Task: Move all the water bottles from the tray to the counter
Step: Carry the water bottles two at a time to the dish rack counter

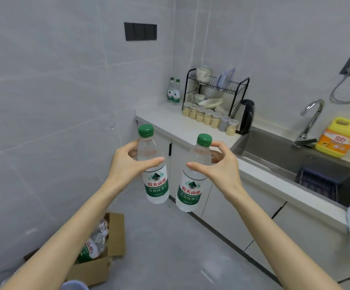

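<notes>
My left hand (129, 162) grips a clear water bottle (156, 181) with a green cap and green label, held upright in the air. My right hand (222, 166) grips a second, matching water bottle (189, 191) beside it. Both hang in front of the white counter (169, 120), below its edge level. Two more green-capped bottles (174, 91) stand upright at the counter's far left corner by the wall. On the floor at lower left, a cardboard box (98, 266) holds more bottles (91, 245), partly hidden by my left forearm.
A black dish rack (218, 88) with bowls and a row of small jars (209, 118) fill the counter's middle. A black kettle (247, 116) stands by the steel sink (295, 162), with a tap (312, 120) and yellow detergent jug (337, 137).
</notes>
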{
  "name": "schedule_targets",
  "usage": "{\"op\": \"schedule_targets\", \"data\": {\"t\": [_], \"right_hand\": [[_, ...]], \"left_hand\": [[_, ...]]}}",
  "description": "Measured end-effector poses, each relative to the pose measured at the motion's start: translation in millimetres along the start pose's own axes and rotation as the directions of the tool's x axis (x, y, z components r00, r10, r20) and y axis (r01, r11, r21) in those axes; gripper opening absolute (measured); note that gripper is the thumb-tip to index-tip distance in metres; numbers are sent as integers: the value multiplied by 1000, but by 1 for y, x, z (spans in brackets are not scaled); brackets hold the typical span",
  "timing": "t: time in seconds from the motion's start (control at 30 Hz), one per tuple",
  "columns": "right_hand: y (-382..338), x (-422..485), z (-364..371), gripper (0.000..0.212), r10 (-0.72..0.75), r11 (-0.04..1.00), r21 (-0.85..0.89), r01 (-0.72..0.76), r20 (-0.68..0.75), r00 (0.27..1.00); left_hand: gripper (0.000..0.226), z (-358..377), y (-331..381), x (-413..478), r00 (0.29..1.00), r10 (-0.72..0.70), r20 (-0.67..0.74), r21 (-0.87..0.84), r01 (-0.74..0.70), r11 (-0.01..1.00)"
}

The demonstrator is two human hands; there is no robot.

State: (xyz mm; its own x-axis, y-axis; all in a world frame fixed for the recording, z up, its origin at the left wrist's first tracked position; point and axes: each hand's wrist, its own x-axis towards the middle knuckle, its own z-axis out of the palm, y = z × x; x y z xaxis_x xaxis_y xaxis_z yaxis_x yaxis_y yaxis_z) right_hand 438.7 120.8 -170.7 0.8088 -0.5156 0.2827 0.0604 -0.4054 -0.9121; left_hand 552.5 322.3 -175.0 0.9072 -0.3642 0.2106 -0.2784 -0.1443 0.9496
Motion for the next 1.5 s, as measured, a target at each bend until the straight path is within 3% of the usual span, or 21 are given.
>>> {"op": "schedule_targets", "data": {"t": [0.33,0.73,0.93,1.23,1.5], "right_hand": [[48,180,86,60,-27,1000,-11,27,20,999],[89,404,188,63,2,998,69,6,-120,993],[122,494,217,63,11,999,51,-6,-101,995],[188,639,245,62,31,999,32,-30,-37,999],[244,760,265,67,129,991,-21,-130,-35,991]], "left_hand": [[72,-13,-78,184,996,-60,-66,54,64,997],[61,-23,-134,427,999,-38,-27,-28,37,999],[73,-13,-165,523,997,-73,-24,-46,72,996],[55,22,-220,670,993,-113,-17,-28,113,993],[56,63,-261,801,987,-155,33,8,155,988]]}}
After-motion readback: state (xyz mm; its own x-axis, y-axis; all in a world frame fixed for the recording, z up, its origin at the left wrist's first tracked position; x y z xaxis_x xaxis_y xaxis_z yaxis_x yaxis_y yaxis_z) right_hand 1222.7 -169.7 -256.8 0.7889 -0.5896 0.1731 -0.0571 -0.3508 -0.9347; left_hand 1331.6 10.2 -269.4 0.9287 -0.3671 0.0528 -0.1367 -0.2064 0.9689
